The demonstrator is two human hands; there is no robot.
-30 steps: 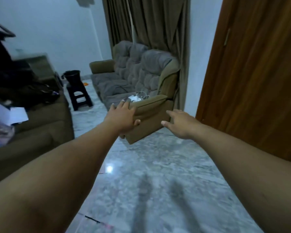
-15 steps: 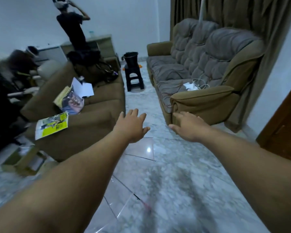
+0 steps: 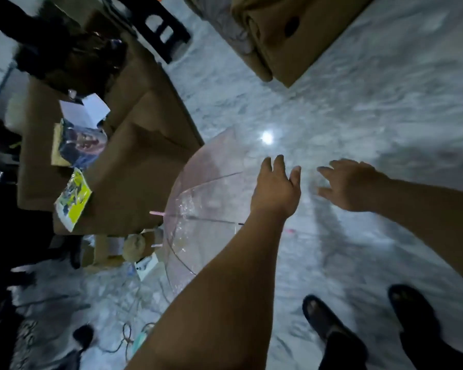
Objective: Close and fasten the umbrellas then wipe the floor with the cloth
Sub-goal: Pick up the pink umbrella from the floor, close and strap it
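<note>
Glossy marble floor, probably slippery. Left hand and right hand spread, empty, just right of clear open umbrella. Risk: snagging thin ribs, or slipping.

Whole frame smeared by motion blur. Clear plastic dome umbrella with pink rib tips: near half hidden behind left forearm, handle and shaft not discernible. Left hand and right hand: fingers blurred, contact with canopy cannot be told. Brown sofa cut by top edge. Yellow-covered magazine: print unreadable. Black sandals cut by bottom edge. Cloth not identifiable.
</note>
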